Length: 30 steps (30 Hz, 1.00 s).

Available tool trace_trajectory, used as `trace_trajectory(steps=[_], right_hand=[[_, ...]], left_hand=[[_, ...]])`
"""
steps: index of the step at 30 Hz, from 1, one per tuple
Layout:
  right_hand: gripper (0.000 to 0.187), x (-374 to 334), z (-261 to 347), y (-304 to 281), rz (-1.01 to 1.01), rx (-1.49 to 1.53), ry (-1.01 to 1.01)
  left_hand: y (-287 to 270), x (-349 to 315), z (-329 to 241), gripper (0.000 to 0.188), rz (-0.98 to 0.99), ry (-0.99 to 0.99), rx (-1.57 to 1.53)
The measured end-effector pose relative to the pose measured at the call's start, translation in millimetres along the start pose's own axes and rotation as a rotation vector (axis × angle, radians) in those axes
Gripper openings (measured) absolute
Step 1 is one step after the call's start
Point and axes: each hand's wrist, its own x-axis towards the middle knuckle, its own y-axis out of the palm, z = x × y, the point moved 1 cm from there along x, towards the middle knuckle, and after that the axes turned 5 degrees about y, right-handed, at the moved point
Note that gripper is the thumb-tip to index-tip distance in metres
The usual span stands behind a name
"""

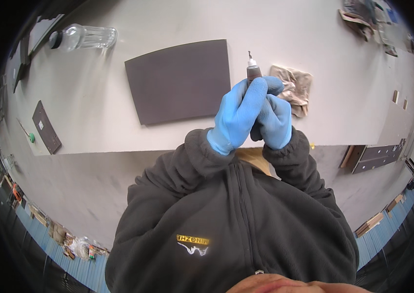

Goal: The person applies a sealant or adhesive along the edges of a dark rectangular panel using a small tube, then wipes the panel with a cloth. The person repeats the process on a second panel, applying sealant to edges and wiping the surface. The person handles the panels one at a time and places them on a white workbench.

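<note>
Both my hands wear blue work gloves and are raised together over the table's near side. Between them is a small dark squeeze bottle [253, 73] with a white nozzle and a thin dark tip, pointing away from me. My left hand [236, 115] has its fingers closed round the bottle's lower part. Pressed up against it, my right hand [276, 119] is also closed on the bottle; the gloves hide most of its body. A dark grey panel [180, 80] with a curved far edge lies flat just left of my hands. A crumpled beige rag [294, 88] lies close to the right hand.
The pale table [168, 19] ends in front of my body. On its left are a see-through bottle [90, 37] on its side, a narrow dark strip [47, 128] and a green-handled tool [31, 137]. Bags [363, 19] lie far right. Dark boards [377, 157] stand beyond the right front edge.
</note>
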Motion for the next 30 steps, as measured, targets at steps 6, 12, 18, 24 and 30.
trace_trajectory(steps=[6,12,18,24,30], right_hand=[[0.044,80,-39,-21,-0.051,-0.237,0.148],[0.034,110,-46,-30,-0.139,-0.229,0.209],[0.029,115,-46,-22,-0.305,-0.328,-0.006],[0.047,116,-71,-7,-0.259,-0.17,-0.313],[0.063,129,-81,-3,-0.513,-0.562,-0.426]], left_hand=[[-52,56,66,0.045,-0.113,-0.174,-0.163],[-77,84,89,0.048,-0.015,-0.327,-0.356],[-80,96,98,0.05,0.007,-0.332,-0.589],[-80,92,94,0.044,-0.116,-0.297,-0.649],[-92,84,104,0.044,0.036,-0.295,-0.558]])
